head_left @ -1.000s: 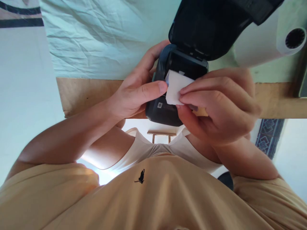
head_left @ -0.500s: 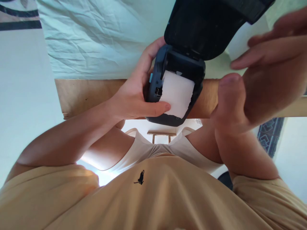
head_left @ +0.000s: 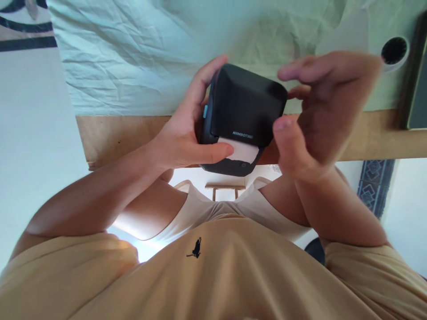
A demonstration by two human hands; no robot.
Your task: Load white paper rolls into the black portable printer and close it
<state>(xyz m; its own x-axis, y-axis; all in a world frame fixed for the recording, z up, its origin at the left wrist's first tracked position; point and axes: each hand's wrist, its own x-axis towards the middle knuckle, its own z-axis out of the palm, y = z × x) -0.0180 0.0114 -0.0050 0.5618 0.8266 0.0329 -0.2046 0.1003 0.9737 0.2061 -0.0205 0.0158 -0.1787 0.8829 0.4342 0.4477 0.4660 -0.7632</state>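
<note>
My left hand grips a small black label printer from its left side, thumb along the front near the slot. The printer's lid is down. A strip of white label paper sticks out of the slot under the lid. My right hand hovers at the printer's right side, blurred, with fingers spread above the lid's corner and the thumb close to its edge. It holds nothing. Both forearms come up from my tan shirt at the bottom.
A wrinkled pale green cloth covers the table, whose wooden edge runs across the middle. A white paper roll with a dark core lies at the upper right, beside a dark flat object.
The printer's lid, open before, is now down over the white paper. My right hand let go of the paper, swung up to the lid and has come down beside it.
</note>
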